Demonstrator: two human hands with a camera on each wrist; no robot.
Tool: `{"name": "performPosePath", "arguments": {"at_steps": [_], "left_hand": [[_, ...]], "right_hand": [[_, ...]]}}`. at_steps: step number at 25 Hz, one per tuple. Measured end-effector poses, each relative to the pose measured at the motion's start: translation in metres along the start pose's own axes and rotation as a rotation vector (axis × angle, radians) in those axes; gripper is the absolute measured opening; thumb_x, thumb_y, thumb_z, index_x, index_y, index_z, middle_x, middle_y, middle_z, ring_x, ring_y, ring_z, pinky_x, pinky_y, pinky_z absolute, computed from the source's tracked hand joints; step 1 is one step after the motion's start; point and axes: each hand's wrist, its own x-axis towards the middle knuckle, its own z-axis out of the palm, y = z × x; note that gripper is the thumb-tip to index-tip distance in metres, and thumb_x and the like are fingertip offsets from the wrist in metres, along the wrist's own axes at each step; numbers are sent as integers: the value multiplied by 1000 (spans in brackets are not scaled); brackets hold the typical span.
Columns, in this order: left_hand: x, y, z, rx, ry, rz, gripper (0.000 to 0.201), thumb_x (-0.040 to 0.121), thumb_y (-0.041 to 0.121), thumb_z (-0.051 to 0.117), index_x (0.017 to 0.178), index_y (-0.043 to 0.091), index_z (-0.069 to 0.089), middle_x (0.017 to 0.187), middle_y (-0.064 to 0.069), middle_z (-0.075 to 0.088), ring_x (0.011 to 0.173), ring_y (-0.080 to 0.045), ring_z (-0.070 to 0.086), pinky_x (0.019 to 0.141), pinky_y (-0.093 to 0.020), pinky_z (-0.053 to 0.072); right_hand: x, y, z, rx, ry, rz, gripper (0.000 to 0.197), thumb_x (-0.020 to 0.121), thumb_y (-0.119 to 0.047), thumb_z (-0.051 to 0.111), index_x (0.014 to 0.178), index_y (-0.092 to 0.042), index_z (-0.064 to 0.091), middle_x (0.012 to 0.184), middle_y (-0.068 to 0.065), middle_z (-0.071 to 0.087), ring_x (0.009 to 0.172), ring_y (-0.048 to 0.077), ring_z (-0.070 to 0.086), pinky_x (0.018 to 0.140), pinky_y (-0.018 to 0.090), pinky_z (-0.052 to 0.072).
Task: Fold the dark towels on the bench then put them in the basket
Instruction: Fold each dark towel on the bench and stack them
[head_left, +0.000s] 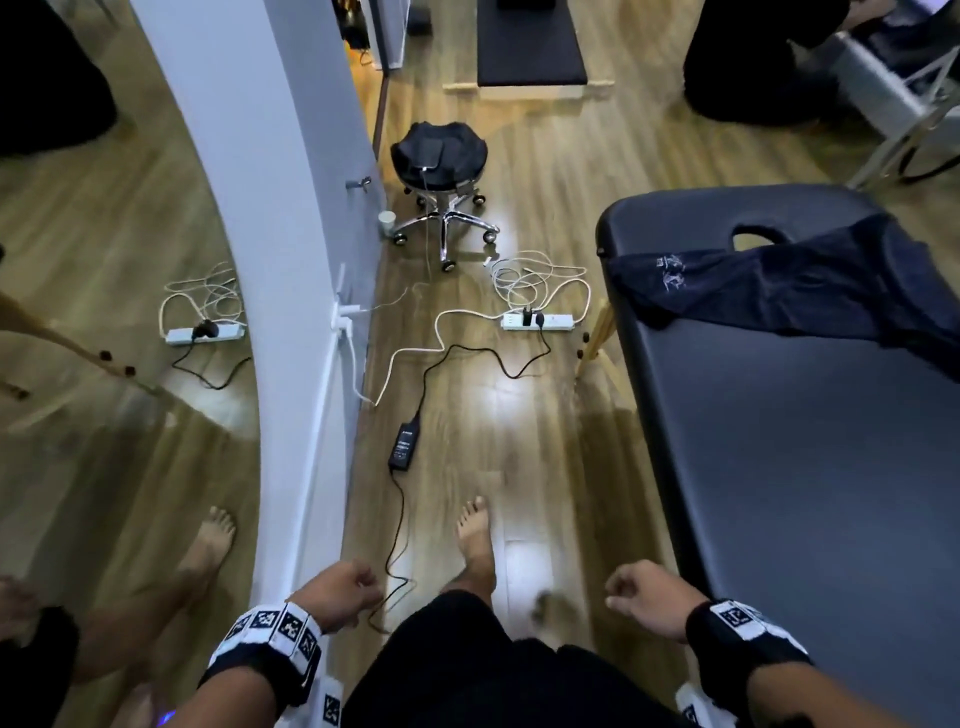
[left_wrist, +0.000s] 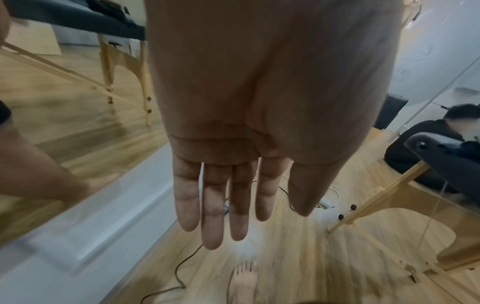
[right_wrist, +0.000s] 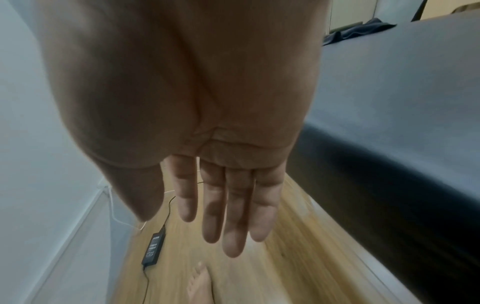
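A dark navy towel (head_left: 789, 291) with a pale printed mark lies crumpled across the far end of the black padded bench (head_left: 810, 467), beside the bench's face hole. The same towel (right_wrist: 355, 30) shows far off in the right wrist view. My left hand (head_left: 348, 587) hangs empty low in the head view, near the white wall. My right hand (head_left: 634, 592) hangs empty by the bench's near corner. In the wrist views the left hand (left_wrist: 223, 197) and the right hand (right_wrist: 228, 205) both have straight, relaxed fingers and hold nothing. No basket is in view.
White power strips (head_left: 540, 321) and tangled cables lie on the wooden floor ahead, with a black power brick (head_left: 404, 447). A black wheeled stool (head_left: 440, 156) carrying a phone stands further on. A curved white wall (head_left: 270, 208) runs on the left. My bare foot (head_left: 475, 535) steps forward.
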Motion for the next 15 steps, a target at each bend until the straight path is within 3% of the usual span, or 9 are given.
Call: {"name": "performPosePath", "arguments": {"at_steps": [4,8,12,15], "left_hand": [[62,66,-58,90,-8,58,20,92,28,61,80,12,64,75,-7,68,57,-15,62,44,-19,40],[132,156,-114,232,-84,178,17,86,29,64,70,21,63,78,-9,68,79,-28,69,69,-31,54],[174,257,-137,487,-141,335,15,90,32,61,81,20,63,78,1,65,75,-17,63,69,-28,46],[201,346,-137,595,-192,436,18,92,28,60,88,11,65,79,-3,64,78,-23,64,66,-28,44]], "right_hand": [[13,-11,-73,-15,19,114,26,95,-36,65,117,-23,71,114,-5,72,110,13,66,90,21,47],[34,-27,-150,65,129,150,24,93,-38,66,115,-28,70,104,-12,64,110,13,64,90,21,45],[55,-37,-218,295,321,169,23,91,-36,69,113,-29,71,103,-9,72,103,11,66,92,23,47],[74,-28,-262,404,451,174,24,90,-35,69,112,-29,73,105,-10,74,105,11,67,94,24,49]]}}
